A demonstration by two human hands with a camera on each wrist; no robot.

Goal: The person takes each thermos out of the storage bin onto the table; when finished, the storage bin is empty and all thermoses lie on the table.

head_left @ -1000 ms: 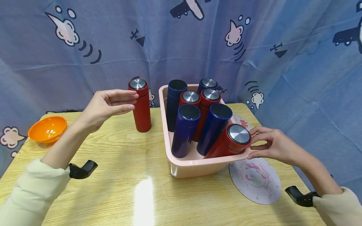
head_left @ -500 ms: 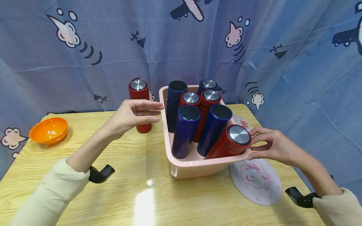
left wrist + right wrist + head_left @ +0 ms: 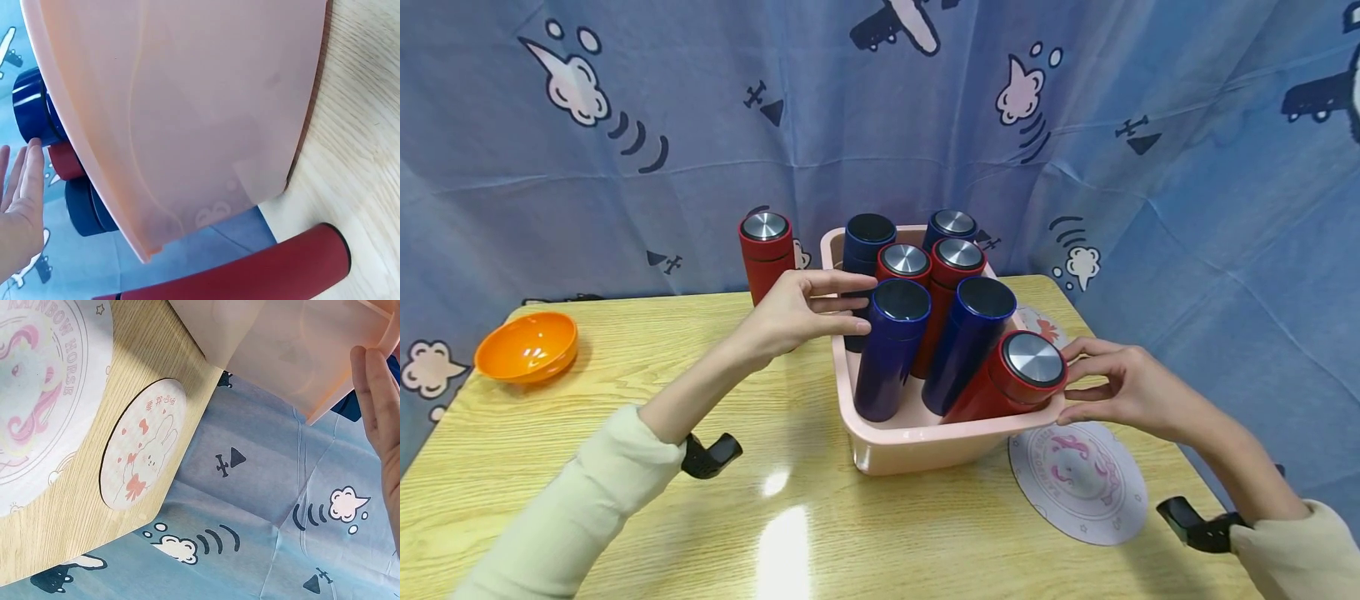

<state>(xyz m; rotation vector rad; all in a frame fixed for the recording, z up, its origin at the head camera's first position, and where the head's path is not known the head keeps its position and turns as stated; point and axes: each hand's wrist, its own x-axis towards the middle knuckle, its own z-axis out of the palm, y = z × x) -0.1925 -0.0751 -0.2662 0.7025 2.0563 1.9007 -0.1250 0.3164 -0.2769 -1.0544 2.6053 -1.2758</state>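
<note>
A pink plastic bin [image 3: 917, 437] stands mid-table with several red and dark blue flasks in it, most upright. My left hand [image 3: 859, 307] reaches to the bin's left side with straight fingers. In the left wrist view its fingertips [image 3: 31, 156] touch the cap of a blue flask [image 3: 30, 111]. Behind that hand, one red flask [image 3: 765, 250] stands alone on the table. My right hand [image 3: 1075, 382] rests against the bin's front right corner, beside a tilted red flask [image 3: 1011, 375] with a steel cap. In the right wrist view its fingers [image 3: 378, 406] lie along the bin's rim [image 3: 325, 394].
An orange bowl [image 3: 526, 343] sits at the table's far left. A large round printed mat [image 3: 1078, 479] lies right of the bin and a small round coaster [image 3: 1041, 321] behind it, near the table's right edge. A blue patterned curtain hangs close behind.
My left hand has moved right, away from the lone red flask, to the blue flask at the bin's left side. The right hand and the bin have stayed put.
</note>
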